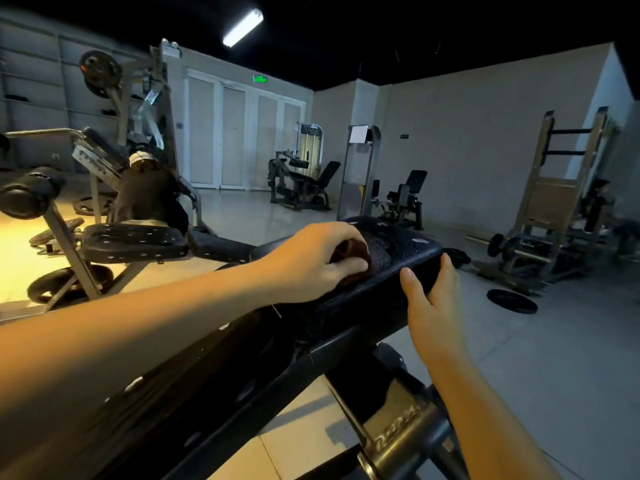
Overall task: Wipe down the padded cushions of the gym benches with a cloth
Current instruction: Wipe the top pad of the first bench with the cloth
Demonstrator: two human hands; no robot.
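The left hand (318, 261) curls round a brown cloth (349, 252) and presses it on the black cushion (401, 251) near its far end. The right hand (429, 299) grips the cushion's right edge, thumb on top. A weight plate (512, 300) lies on the grey floor (571, 358). Machines (299, 174) stand by the wall. Raised letters on the frame (398, 434) are unreadable.

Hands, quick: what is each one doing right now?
Left hand: holds the brown cloth against the cushion.
Right hand: grips the cushion's edge.

On the cushion (410, 252), cloth (351, 256) under left hand (317, 261); right hand (431, 301) at edge.
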